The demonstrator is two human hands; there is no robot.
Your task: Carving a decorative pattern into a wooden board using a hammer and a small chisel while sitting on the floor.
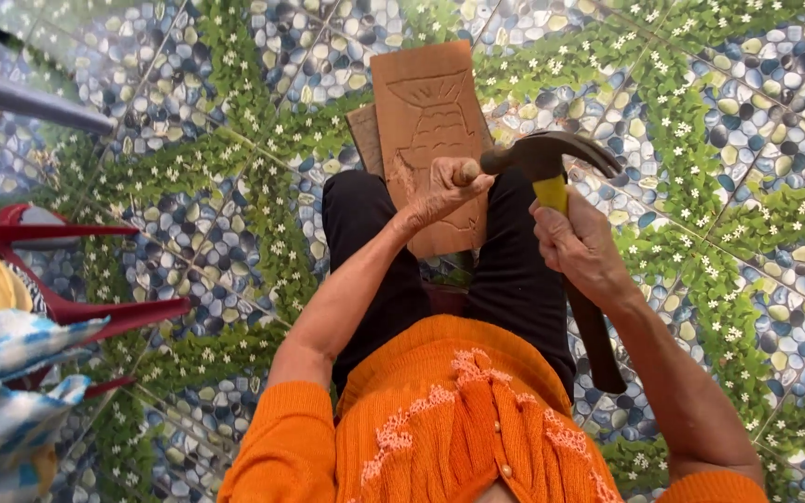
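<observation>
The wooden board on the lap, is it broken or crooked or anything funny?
Nothing looks broken. The wooden board leans against the knees, carved with a fish-like shape. The left hand holds a wooden-handled tool to it; the right hand holds a hammer beside it. A second board sits behind.

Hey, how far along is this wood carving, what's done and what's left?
Done: the wooden panel on the lap already shows a vase-like outline with wavy lines cut across its upper part. In hand: the left hand sets a wooden-handled chisel against the panel, and the right hand holds a claw hammer at its end. Left: the lower panel looks mostly uncut.
</observation>
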